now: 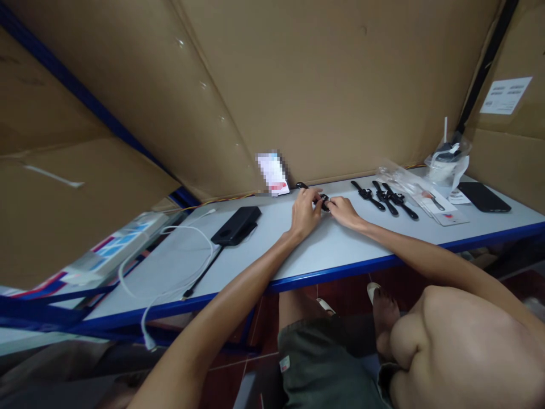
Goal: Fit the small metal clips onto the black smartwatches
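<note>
Cardboard sheets wall in the back and sides of a pale worktop (264,250) with a blue front edge; the person sits close against it, knees below.

Both hands meet near the back of the worktop. The left hand (305,213) and right hand (344,211) are closed together on one black smartwatch (322,201), the fingers of each pinching it from either side, so the piece sits between the two hands and rests on or just above the surface. One strap end (301,185) pokes out behind the left hand. Holding it from both sides steadies the small body, which suggests close handling of the strap or case.

Counted items:
- Three further black watches (385,199) lie side by side to the right of the hands, straps stretched flat, set out in a row within reach.
- One clear plastic bag (406,180) with printed cards lies just beyond them.
- One dark phone (484,196) lies flat at the far right.
- One bagged container (447,159) stands by the rear wall.
- One black power bank (237,225) lies to the left, a white cable (168,288) looping toward the front edge.
- One small card (273,175), blurred, leans against the cardboard
</note>
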`<state>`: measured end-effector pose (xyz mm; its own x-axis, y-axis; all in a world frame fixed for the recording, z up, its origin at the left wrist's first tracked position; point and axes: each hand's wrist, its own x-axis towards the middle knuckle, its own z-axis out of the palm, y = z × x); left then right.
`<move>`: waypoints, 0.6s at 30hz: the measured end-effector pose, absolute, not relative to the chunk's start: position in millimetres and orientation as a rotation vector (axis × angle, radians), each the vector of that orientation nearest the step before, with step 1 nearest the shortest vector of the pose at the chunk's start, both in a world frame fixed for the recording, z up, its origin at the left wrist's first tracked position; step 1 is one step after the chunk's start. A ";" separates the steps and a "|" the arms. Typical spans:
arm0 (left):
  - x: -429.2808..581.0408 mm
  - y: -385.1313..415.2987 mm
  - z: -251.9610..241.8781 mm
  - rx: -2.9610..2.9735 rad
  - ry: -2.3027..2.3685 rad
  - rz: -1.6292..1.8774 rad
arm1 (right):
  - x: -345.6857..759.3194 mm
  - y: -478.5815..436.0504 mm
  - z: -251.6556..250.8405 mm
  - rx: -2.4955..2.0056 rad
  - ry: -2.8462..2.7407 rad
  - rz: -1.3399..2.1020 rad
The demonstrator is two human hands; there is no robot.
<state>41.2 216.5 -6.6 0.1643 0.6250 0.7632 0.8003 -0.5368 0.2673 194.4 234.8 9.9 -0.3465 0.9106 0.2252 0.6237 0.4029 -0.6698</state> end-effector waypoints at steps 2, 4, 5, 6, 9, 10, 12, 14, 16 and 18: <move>40.2 217.3 -6.9 -2.212 -1.376 -1.293 | 194.1 234.6 9.9 -1.298 -2.089 0.644; 40.2 216.9 -7.1 -2.195 -1.366 -1.275 | 194.0 234.6 9.9 -1.297 -2.095 0.642; 40.6 216.3 -7.1 -2.197 -1.364 -1.274 | 193.9 234.6 9.9 -1.298 -2.097 0.640; 41.1 215.6 -7.1 -2.208 -1.364 -1.273 | 193.9 234.7 9.9 -1.299 -2.099 0.637; 42.7 213.9 -6.9 -2.245 -1.369 -1.262 | 194.0 234.7 10.4 -1.303 -2.102 0.626; 43.0 213.9 -7.0 -2.249 -1.376 -1.265 | 194.1 234.6 10.6 -1.305 -2.101 0.625; 42.8 214.9 -7.4 -2.241 -1.397 -1.294 | 194.1 234.3 10.7 -1.306 -2.094 0.630; 41.9 216.8 -8.2 -2.225 -1.414 -1.331 | 194.0 233.9 10.6 -1.304 -2.087 0.642; 40.8 218.5 -8.9 -2.211 -1.404 -1.335 | 193.9 233.7 10.3 -1.303 -2.085 0.647; 39.9 219.3 -9.0 -2.213 -1.368 -1.307 | 193.7 233.7 10.1 -1.303 -2.092 0.643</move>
<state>39.9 219.3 -9.0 0.1663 0.6025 0.7806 0.8072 -0.5379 0.2432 193.7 233.7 10.1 -0.3497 0.9096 0.2245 0.6267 0.4052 -0.6656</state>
